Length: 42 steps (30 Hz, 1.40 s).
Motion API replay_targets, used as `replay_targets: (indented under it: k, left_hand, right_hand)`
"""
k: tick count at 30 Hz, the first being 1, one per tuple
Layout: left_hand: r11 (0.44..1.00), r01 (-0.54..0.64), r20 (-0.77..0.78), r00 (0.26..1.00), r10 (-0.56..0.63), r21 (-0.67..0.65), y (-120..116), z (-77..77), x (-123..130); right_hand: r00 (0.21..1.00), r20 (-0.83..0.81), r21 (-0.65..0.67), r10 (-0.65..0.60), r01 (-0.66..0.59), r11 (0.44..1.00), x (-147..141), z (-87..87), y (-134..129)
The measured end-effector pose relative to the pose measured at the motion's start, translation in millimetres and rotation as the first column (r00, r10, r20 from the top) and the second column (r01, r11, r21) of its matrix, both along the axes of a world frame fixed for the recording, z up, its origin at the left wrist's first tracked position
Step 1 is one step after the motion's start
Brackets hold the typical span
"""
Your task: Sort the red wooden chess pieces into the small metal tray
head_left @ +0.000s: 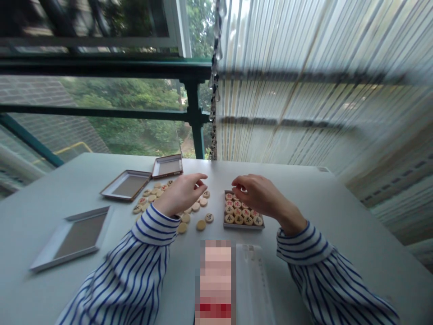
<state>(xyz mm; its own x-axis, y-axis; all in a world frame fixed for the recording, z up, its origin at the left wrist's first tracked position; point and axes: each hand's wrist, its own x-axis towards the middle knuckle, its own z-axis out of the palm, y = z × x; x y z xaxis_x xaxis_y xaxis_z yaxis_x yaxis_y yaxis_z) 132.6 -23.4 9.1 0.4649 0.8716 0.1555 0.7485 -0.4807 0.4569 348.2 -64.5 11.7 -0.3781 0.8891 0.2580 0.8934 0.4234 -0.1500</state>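
Note:
My left hand [181,192] hovers over a spread of loose, round wooden xiangqi pieces [200,225], its fingers loosely bent and apart, with nothing visible in them. Some pieces lie face down and others show black or red characters; part of the spread is hidden behind this hand. On the right, my right hand [259,194] is above a shallow box [244,226] holding rows of xiangqi pieces [238,220] with red and black characters. Its fingers curl down toward the thumb over the box's far part, and whatever is between them cannot be made out.
Two shallow brown-edged trays [128,185] [167,166] lie at the back left, and a larger white tray [81,234] is nearer on the left. A clear plastic sheet [252,280] lies at the front. Beyond the white table [321,198] are a green railing [194,106] and a string curtain [287,90].

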Motion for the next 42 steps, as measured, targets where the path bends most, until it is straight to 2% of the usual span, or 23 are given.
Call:
replay_targets:
  k: [5, 12, 15, 19, 28, 42]
  left_hand:
    - [0.999, -0.022, 0.016, 1.0, 0.021, 0.049, -17.1, -14.4, -2.6]
    - [0.982, -0.031, 0.056, 0.998, 0.021, 0.188, -41.1, -48.3, -2.2]
    - [0.979, -0.042, 0.084, 0.996, 0.026, 0.201, -45.5, -61.4, 0.6]
    - [0.981, -0.001, 0.076, 0.997, -0.015, 0.196, -48.2, -73.0, 4.7]
    - [0.984, -0.033, 0.066, 0.998, 0.021, 0.176, -47.3, -78.5, 6.2]
    - [0.983, -0.048, -0.005, 0.999, 0.05, 0.18, -48.7, -85.1, 12.0]
  right_hand:
    - [1.0, -0.014, 0.031, -0.003, 0.003, 1.0, 0.5, 3.0, -1.7]
    - [0.999, 0.031, 0.049, 0.038, -0.04, 0.998, -4.7, -6.4, -0.5]
    - [0.993, 0.065, 0.028, 0.096, -0.098, 0.995, -10.9, -12.3, -0.6]
    - [0.984, 0.115, -0.034, 0.135, -0.132, 0.991, -17.8, -19.8, -0.2]
    - [0.975, 0.155, -0.084, 0.159, -0.148, 0.985, -23.8, -26.6, -0.3]
    - [0.977, 0.164, -0.098, 0.133, -0.118, 0.988, -24.8, -23.7, -0.4]
